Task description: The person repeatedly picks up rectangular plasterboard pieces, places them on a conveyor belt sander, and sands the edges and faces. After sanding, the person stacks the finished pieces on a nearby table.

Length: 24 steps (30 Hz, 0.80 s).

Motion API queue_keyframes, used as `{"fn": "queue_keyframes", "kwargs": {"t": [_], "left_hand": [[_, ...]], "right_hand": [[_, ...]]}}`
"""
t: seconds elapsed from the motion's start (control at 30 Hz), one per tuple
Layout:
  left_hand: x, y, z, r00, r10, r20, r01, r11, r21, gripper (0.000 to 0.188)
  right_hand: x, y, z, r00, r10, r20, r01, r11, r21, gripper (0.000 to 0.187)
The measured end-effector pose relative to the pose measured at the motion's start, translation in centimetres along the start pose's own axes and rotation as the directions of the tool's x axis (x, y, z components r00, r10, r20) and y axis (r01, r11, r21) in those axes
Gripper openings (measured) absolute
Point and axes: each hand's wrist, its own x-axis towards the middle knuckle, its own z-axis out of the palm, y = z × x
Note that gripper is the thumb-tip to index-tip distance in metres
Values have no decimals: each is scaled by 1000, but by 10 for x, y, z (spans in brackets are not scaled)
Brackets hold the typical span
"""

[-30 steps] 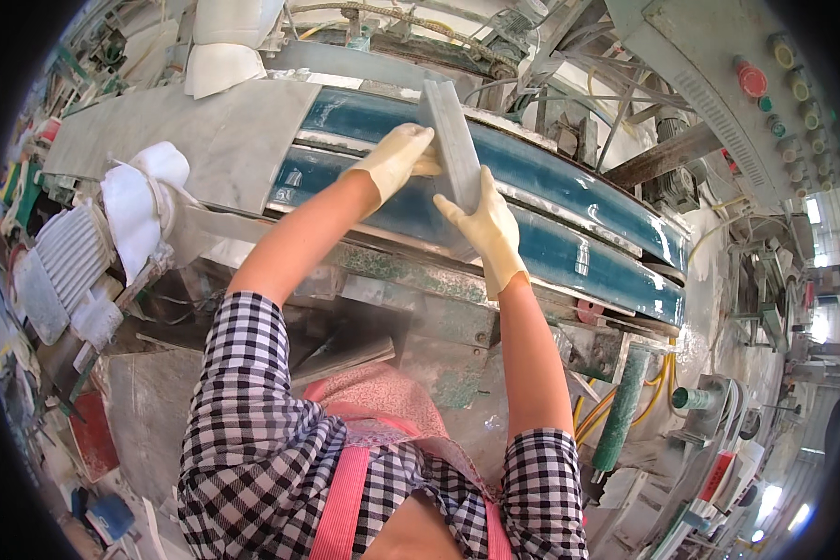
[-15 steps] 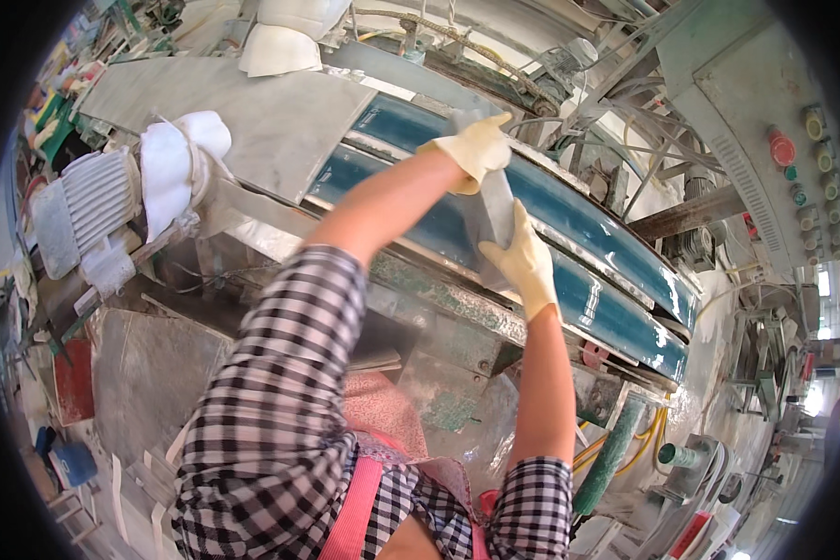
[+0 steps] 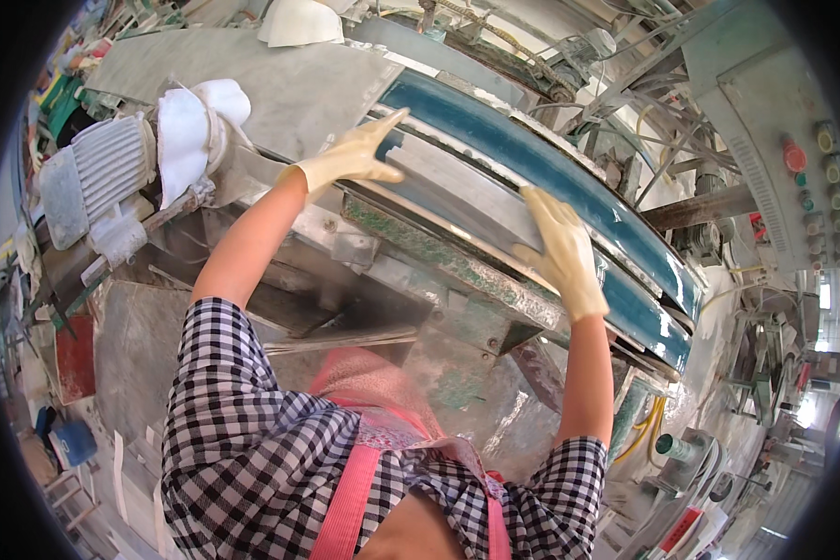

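Stone bar [image 3: 467,194]: we are seeing one long grey piece, paler along its far side and darker along its near side; it is lying lengthwise on the front blue belt [image 3: 633,314], between the two hands. Left hand [image 3: 350,161]: it is wearing a cream glove and staying at the bar's left end, its grip standing wide, thumb well apart from the fingers; we are not managing to tell whether it is touching the bar. Right hand [image 3: 567,254]: it is wearing a matching glove and lying over the bar's right end, its grip spread, fingers along the far edge and thumb nearer the person; we are not making out how firmly it is pressing. Back blue belt [image 3: 541,166]: it is running alongside, beyond a pale rail. Surroundings: we are noting a pale grey panel [image 3: 252,89] adjoining the belts at left, a ribbed motor [image 3: 103,168] beside a white cover [image 3: 183,145], and a control box [image 3: 765,140] carrying coloured buttons at upper right. Clothing: the person is wearing a checked shirt [image 3: 243,439] and a pink apron [image 3: 369,387]
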Motion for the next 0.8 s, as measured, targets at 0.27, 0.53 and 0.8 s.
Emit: {"fn": "queue_keyframes", "kwargs": {"t": [0.27, 0.53, 0.8], "left_hand": [[0, -11, 45, 978, -128, 164, 206, 713, -670, 104], [2, -11, 52, 984, -119, 131, 165, 884, -438, 106], [45, -67, 86, 996, 44, 76, -39, 997, -74, 109]], "right_hand": [[-57, -5, 84, 732, 681, 14, -123, 111, 986, 106], [-55, 3, 92, 700, 713, 27, -171, 131, 977, 85], [-66, 42, 95, 801, 598, -33, -273, 413, 869, 68]]}}
